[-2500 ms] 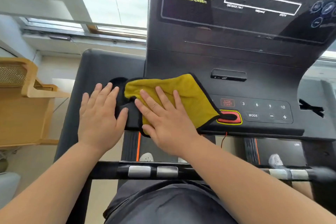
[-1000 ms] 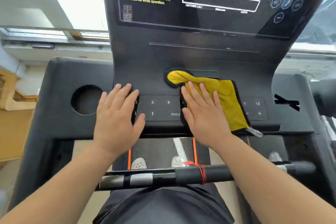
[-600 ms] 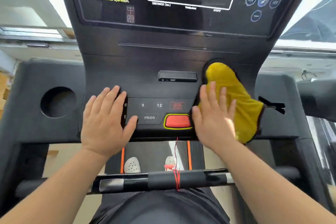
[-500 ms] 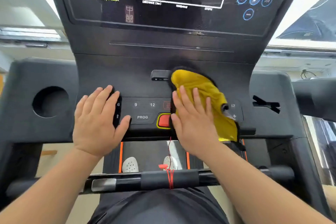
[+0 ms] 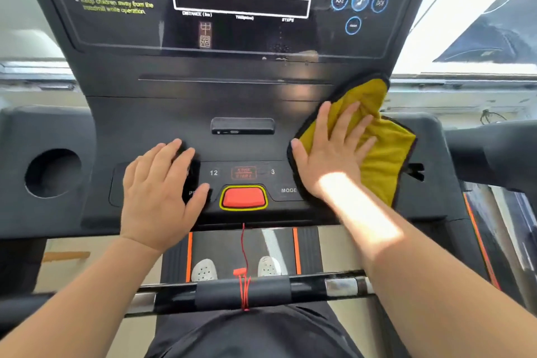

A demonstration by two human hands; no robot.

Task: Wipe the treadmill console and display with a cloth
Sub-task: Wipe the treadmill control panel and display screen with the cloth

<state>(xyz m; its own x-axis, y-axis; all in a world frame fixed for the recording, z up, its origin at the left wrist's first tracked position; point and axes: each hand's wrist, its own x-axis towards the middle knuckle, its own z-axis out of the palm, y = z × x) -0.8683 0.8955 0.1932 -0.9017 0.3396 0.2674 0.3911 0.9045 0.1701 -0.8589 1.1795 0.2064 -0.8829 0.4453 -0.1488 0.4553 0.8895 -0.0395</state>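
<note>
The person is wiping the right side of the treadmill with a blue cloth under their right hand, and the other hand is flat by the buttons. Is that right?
Almost. The cloth is yellow with a dark edge, not blue; the head view shows it. The rest holds: the right hand presses it flat on the right side of the treadmill console, and the left hand lies flat by the buttons.

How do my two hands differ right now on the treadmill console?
The right hand presses flat on the yellow cloth, while the left hand lies bare on the console. The right hand sits at the console's right edge, fingers spread; the left hand covers the buttons left of the red stop button, fingers closer together. A sunlit patch falls on the right wrist, none on the left. Both lie palm down, open.
</note>
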